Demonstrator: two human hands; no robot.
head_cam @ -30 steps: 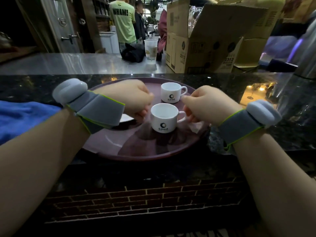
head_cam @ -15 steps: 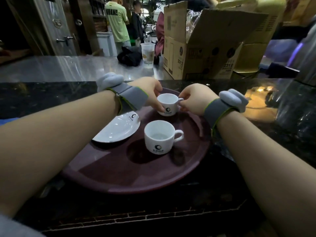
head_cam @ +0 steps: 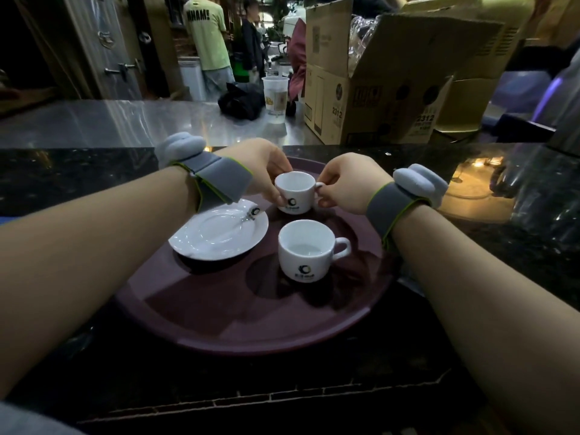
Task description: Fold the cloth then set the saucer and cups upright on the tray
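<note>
Both hands meet at the far cup (head_cam: 295, 192) in the head view. The left hand (head_cam: 257, 166) curls around the cup's left wall, thumb low on the near side and fingers over the far rim. The right hand (head_cam: 343, 180) pinches the small handle that juts to the right. Each hand is closed on the same cup, so neither is free.

That cup stands mouth up at the far side of the round maroon tray (head_cam: 251, 324), directly between the two hands. Whether its base is resting on the tray or just lifted cannot be told. Its handle points right, toward the right hand, and its dark round logo faces near.

The near cup (head_cam: 306, 249) stands just in front of it, also upright, its handle pointing right and its logo facing near; a little apart from the far cup and touched by neither hand. The saucer (head_cam: 219, 229) lies face up on the left part of the tray, partly under the left wrist strap and nearer to the left hand. It is white and glossy with a small logo at its far edge.

All three pieces look white, smooth and empty. Judging from this, the dishes are nearly set, and only a release of the far cup remains. No cloth can be picked out with certainty. The tray sits on a dark speckled table (head_cam: 78, 174).
</note>
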